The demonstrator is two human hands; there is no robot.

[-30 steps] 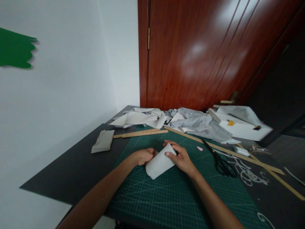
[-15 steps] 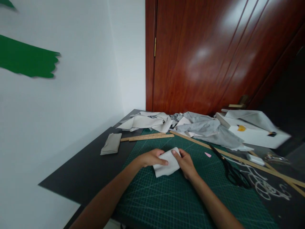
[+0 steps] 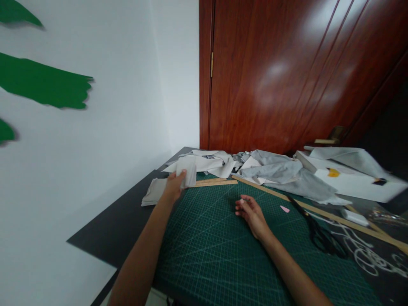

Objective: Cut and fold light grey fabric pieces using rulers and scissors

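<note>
My left hand (image 3: 174, 185) grips a folded piece of whitish fabric (image 3: 188, 170), held up at the far left of the green cutting mat (image 3: 204, 238). The piece is slightly blurred. Just behind and left of that hand, a folded beige fabric stack (image 3: 154, 190) lies on the dark tabletop, partly covered by the hand. Over the middle of the mat is my right hand (image 3: 251, 213), with nothing in it and its fingers loosely curled and apart.
Fabric scraps (image 3: 274, 170) are heaped along the back edge beside a white box (image 3: 357, 178). Wooden rulers (image 3: 219, 182) lie near them. Black scissors (image 3: 321, 238), white cord (image 3: 366, 259), a small white block (image 3: 354, 217) and a pink chip (image 3: 284, 209) are at the right.
My left hand has carried the folded fabric from the mat's middle to the far left, beside the stack. My right hand has let go of it and stayed over the mat.
</note>
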